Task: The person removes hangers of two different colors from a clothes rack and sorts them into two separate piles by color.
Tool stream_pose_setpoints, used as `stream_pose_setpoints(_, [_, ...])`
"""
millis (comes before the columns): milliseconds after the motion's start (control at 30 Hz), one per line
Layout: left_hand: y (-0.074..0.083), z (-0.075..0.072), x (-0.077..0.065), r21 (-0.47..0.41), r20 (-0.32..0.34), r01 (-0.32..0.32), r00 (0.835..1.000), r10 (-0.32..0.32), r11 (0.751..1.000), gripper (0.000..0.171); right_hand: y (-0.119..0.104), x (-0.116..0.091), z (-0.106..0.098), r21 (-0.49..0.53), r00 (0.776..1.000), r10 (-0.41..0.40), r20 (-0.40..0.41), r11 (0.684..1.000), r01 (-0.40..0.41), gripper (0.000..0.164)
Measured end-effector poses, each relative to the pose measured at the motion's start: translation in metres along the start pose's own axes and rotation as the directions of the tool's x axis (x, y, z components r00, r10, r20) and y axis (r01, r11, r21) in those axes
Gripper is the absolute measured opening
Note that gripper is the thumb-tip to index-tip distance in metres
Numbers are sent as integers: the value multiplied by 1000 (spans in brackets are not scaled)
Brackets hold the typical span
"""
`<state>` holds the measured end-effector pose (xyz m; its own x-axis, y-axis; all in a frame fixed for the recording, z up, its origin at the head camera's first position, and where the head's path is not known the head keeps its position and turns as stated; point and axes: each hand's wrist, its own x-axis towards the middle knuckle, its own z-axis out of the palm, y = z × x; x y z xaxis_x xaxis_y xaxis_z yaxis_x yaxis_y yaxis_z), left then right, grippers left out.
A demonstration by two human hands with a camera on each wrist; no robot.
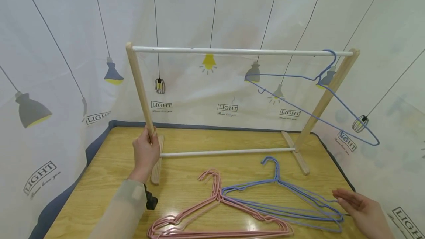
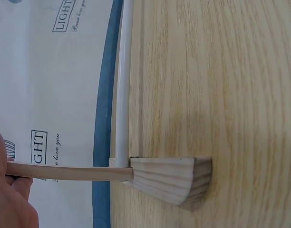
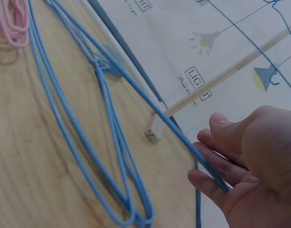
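Note:
My left hand (image 1: 146, 152) grips the left wooden post (image 1: 137, 84) of a small clothes rack low down, above its foot; in the left wrist view, the fingers wrap the post (image 2: 69, 172) at the left edge. At the lower right, my right hand (image 1: 362, 209) is beside the ends of several blue wire hangers (image 1: 308, 209) lying on the table. In the right wrist view, one blue hanger's arm (image 3: 160, 109) runs across the fingers (image 3: 221, 166), with the thumb lifted away from it. Another blue hanger (image 1: 289, 99) hangs from the rack's white top bar (image 1: 232, 51) at the right end.
Several pink wire hangers (image 1: 219, 209) lie stacked at the front, overlapping the blue ones. A white lower bar (image 1: 229, 152) joins the rack's wooden feet on the wood-grain table (image 1: 99, 172). White lamp-printed sheeting (image 1: 186, 17) surrounds the table behind and at the sides.

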<state>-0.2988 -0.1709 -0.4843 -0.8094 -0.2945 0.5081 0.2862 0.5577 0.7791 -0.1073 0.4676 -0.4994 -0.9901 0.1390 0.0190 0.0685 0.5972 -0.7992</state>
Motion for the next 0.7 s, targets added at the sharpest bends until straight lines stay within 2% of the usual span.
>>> stream_pose_setpoints(200, [1,0,0,2,-4,-5,1000,5,1000,25,-19,2,-8,-11,999,-36,1,999,36,38])
stream_pose_setpoints(333, [1,0,1,7,2,-1,1000,1,1000,26,-30,8,-17,58,997,-48,-62,997,52,33])
stream_pose_setpoints(400, [1,0,1,5,4,2,1000,-2,1000,27,-34,13,-24,162,995,-18,-100,986,34,28])
stream_pose_setpoints(467, [1,0,1,3,4,0,1000,0,1000,27,-37,19,-31,271,992,10,-124,962,24,25])
stream_pose_setpoints(567, [1,0,0,-2,0,-7,1000,7,1000,26,-40,30,-42,442,989,60,-132,897,5,42])
stream_pose_setpoints(700, [0,0,-1,-4,-1,-7,1000,7,1000,26,-42,46,-55,530,979,122,-165,848,-17,81])
